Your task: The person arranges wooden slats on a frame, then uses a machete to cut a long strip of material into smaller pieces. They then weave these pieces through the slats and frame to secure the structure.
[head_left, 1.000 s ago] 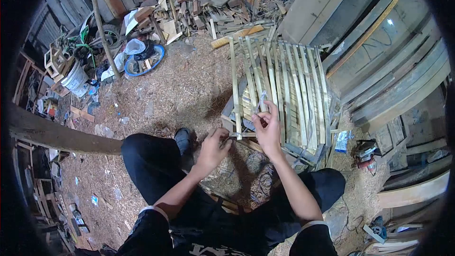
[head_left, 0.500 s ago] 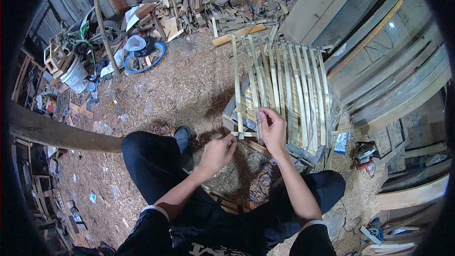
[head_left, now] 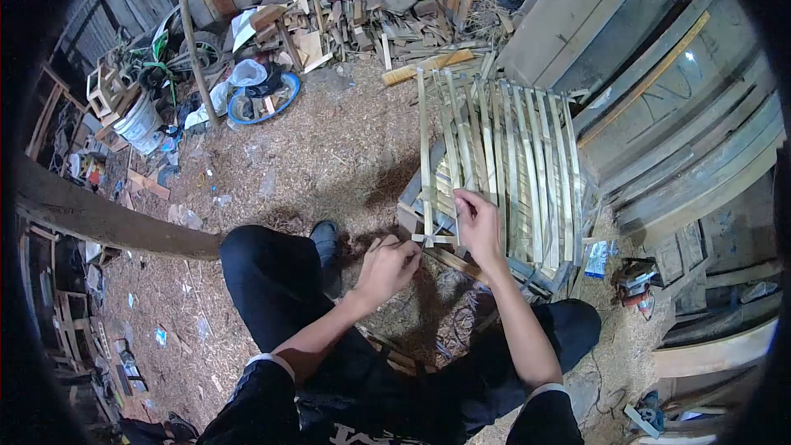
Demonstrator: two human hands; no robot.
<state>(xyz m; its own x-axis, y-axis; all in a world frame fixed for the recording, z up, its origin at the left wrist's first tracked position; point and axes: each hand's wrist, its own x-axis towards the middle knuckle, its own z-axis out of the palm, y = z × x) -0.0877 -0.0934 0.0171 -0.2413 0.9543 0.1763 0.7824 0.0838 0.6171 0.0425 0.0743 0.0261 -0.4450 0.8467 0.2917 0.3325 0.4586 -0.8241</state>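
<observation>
Several long, pale wooden slats [head_left: 535, 173] lie side by side across a low wooden stand [head_left: 409, 216]. At the near end of the leftmost slat [head_left: 425, 148], a short crosspiece [head_left: 443, 240] sits crosswise. My left hand [head_left: 387, 270] is closed with curled fingers, just left of and below that crosspiece; anything inside it is hidden. Thumb and forefinger pinched, my right hand [head_left: 479, 229] is over the near ends of the left-hand slats, right of the crosspiece. What it pinches is too small to make out.
Wood shavings cover the floor [head_left: 329, 140]. Scrap wood [head_left: 371, 21] is heaped at the back, with a blue basin [head_left: 288, 99] and white bucket [head_left: 140, 128] to the left. Boards [head_left: 692, 156] lean on the right, near a power tool [head_left: 636, 280]. A thick post [head_left: 115, 214] crosses the left side.
The view has shifted slightly, so the scene appears farther right and lower. My left hand has dropped a little from the crosspiece's end. My right hand stays pinched near the slat ends.
</observation>
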